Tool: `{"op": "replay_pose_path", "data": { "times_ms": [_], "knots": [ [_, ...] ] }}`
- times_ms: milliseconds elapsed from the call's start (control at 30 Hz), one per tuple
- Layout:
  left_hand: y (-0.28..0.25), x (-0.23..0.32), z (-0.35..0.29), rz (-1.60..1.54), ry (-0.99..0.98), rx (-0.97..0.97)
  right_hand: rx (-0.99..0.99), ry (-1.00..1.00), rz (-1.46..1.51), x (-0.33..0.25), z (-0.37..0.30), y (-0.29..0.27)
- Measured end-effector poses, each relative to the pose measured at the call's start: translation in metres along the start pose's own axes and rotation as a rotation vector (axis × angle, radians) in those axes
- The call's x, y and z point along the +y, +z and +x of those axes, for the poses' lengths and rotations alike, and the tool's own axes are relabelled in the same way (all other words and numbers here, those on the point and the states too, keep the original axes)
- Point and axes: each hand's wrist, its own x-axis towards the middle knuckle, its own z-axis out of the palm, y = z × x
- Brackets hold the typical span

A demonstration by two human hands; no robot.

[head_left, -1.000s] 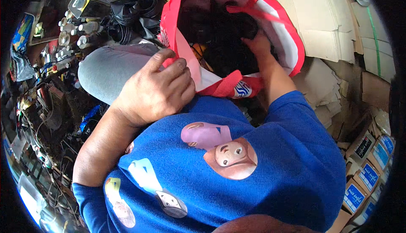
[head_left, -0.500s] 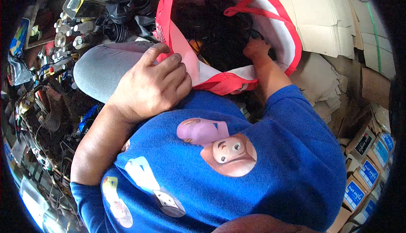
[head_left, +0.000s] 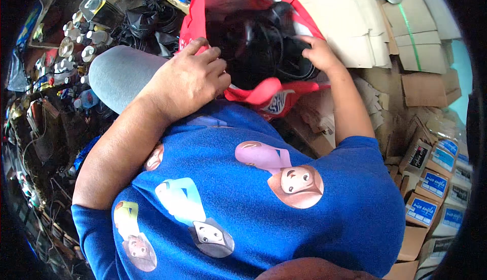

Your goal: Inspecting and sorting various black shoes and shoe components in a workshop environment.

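A red bag [head_left: 276,87] with a pale lining gapes open in front of me. My left hand [head_left: 190,79] is closed on its left rim, knuckles up, above the grey cloth over my knee [head_left: 119,72]. Over the bag's right side, my right hand [head_left: 320,54] has its fingers curled on glossy black things [head_left: 264,44], with thumb and forefinger against them. These look like a tangle of black pieces with a curved, strap-like part; their exact kind is hard to make out. The bag's bottom is hidden under them.
Bottles [head_left: 83,41] and mixed clutter crowd the left. Black plastic bags [head_left: 144,21] lie beyond my knee. Stacked flat cardboard [head_left: 345,18] is at the far right, and boxes with blue labels [head_left: 426,193] stand at the near right.
My right hand has come up from deep inside the bag to its right rim, with the black things raised. The bag's mouth has narrowed. My left hand stays on the left rim.
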Motion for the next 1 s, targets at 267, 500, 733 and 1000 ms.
{"op": "replay_pose_path", "data": {
  "times_ms": [267,500,733,1000],
  "knots": [
    [-0.024,-0.002,-0.070,0.088,-0.180,0.347,0.158,-0.158,0.540,-0.105,-0.012,-0.070],
    [-0.005,0.014,-0.219,0.027,-0.820,0.530,-0.096,-0.382,0.925,-0.220,0.010,-0.063],
    [0.058,0.062,-0.338,-0.162,-1.359,1.000,-0.422,-0.446,0.774,-0.338,0.023,0.048],
    [0.076,0.107,-0.410,-0.150,-1.600,1.408,-0.646,-0.325,0.326,-0.372,0.029,0.229]
  ]
}}
